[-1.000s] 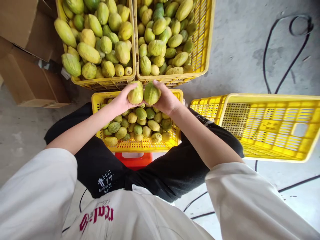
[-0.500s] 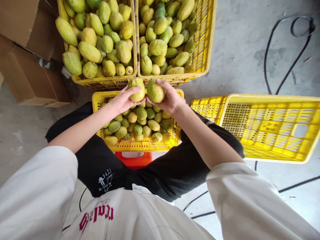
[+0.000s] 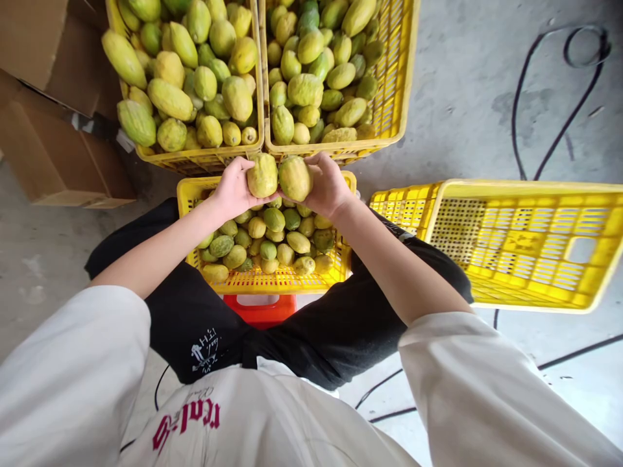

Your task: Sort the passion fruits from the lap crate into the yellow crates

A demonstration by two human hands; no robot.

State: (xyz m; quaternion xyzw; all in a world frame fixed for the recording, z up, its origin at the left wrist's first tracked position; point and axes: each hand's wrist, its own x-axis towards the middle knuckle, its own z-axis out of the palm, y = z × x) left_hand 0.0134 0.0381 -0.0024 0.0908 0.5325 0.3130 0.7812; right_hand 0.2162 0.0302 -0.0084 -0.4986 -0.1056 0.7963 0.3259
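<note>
Head view: both hands are raised over the near edge of two large crates, each with its own fruit. The left hand [image 3: 233,189] is closed around the left-hand fruit [image 3: 263,176], thumb over the upper side and fingers beneath it; the right hand [image 3: 329,189] is likewise clamped on the right-hand fruit [image 3: 295,178], gripping it from its outer side. Both fruits are rounded and yellow-green, held side by side, though the view is too coarse to be sure whether their skins touch. Below them is the small yellow crate [image 3: 265,288], between the person's knees, with a layer of smaller green and yellow fruits [image 3: 274,219] in it. Beyond the hands, the left large crate [image 3: 199,157] and the right large crate [image 3: 402,97] are side by side, both heaped with more yellow-green fruit, some long, some round. Off to the right, a yellow slatted crate [image 3: 523,243] rests on the grey floor [image 3: 462,97], near a looped black cable [image 3: 549,162]. Cardboard boxes [image 3: 58,152] are at the far left. Part of a red plastic object [image 3: 263,316] shows under the near side of the small yellow crate, between the legs of the black trousers [image 3: 341,324], with the pale shirt [image 3: 272,421] nearest the camera.
</note>
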